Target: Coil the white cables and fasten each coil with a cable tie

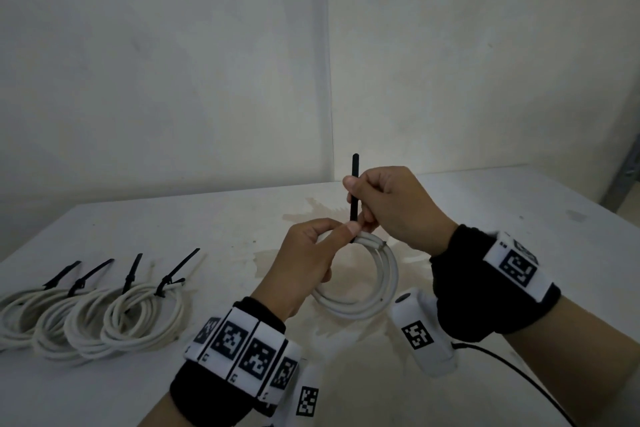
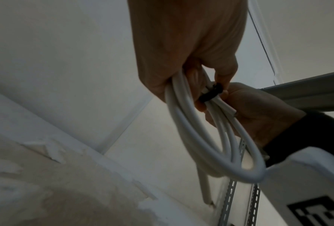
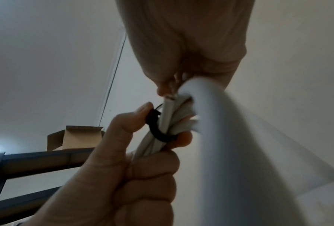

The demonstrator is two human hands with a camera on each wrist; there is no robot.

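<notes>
A white cable coil (image 1: 381, 291) hangs above the table in the head view. My left hand (image 1: 341, 232) grips its top, thumb pressed beside the black cable tie (image 1: 355, 191) looped round the strands. My right hand (image 1: 367, 192) pinches the tie's tail, which stands upright above the coil. In the left wrist view the tie's loop (image 2: 208, 95) wraps the coil (image 2: 210, 145) between the left hand (image 2: 181, 45) and the right hand (image 2: 259, 113). The right wrist view shows the loop (image 3: 156, 128) snug on the strands (image 3: 170, 122), with the left hand (image 3: 123, 168) below it.
Several tied coils (image 1: 86, 315) with black tie tails lie in a row on the white table (image 1: 207, 225) at the left. A black cord (image 1: 519, 374) trails at the lower right. A cardboard box (image 3: 75, 137) sits on a metal shelf (image 3: 36, 160).
</notes>
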